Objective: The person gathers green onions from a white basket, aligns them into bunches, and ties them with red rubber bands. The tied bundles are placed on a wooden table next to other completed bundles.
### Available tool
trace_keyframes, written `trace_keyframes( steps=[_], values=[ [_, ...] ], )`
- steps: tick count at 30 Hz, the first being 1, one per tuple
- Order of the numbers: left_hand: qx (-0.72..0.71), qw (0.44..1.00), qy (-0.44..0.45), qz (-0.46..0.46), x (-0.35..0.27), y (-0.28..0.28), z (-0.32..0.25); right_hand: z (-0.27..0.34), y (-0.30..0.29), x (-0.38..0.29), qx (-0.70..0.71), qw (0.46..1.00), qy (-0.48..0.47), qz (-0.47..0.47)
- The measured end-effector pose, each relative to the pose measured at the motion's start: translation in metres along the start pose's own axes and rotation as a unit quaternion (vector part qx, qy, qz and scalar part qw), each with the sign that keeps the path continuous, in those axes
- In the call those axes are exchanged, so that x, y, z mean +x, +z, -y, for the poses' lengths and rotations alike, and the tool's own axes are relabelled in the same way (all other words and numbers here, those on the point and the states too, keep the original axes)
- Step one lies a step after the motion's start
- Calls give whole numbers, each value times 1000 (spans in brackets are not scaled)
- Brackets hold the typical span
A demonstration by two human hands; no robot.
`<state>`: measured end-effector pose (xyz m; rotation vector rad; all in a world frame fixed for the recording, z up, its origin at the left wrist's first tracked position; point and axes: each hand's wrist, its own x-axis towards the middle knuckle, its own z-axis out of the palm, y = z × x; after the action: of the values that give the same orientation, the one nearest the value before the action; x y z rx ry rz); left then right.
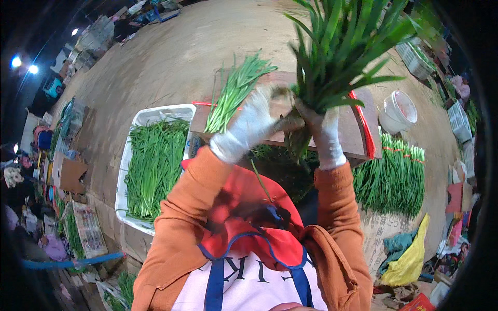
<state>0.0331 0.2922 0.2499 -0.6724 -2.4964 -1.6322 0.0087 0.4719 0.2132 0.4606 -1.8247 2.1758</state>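
My right hand [317, 122], in a soiled pale glove, grips a large bunch of flat-leaved green chives [334, 58] by its lower end, leaves pointing up and away. Close on its left, my left hand [272, 110], also gloved and motion-blurred, has its fingers at the base of the bunch; whether it holds any stems cannot be told. Both hands are above a low brown board table [360, 112]. A smaller bunch of chives [233, 93] lies on the table's left part, across a red tie strip [204, 103]. More red ties [363, 128] hang over the table's right edge.
Left of the table stands a white crate [121, 182] full of loose chives. To the right, tied chive bundles [393, 179] stand in rows, beyond them a white bucket [397, 112]. A yellow sack [406, 256] lies at lower right. Crates and boxes line both sides.
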Motion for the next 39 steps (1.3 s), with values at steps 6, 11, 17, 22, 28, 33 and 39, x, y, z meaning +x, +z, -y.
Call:
trace_keyframes(
  steps=[6,11,17,22,28,33,39],
  values=[
    [-53,992,75,83,61,-14,-30,13,-17,41,8,994,-41,102],
    [-188,978,34,81,84,16,-13,-15,-38,50,-31,986,47,157],
    [-67,995,42,65,109,31,-21,-27,-52,58,28,992,-23,121],
    [-112,992,43,42,101,37,-45,-13,-45,59,131,980,114,94],
    [30,992,118,31,74,5,-83,37,-31,42,19,964,34,262],
    [-47,994,70,-64,25,-5,-106,80,8,22,-16,950,-63,305],
    [-288,937,138,-141,-75,-75,-85,61,-13,-27,94,913,49,394]
  ],
)
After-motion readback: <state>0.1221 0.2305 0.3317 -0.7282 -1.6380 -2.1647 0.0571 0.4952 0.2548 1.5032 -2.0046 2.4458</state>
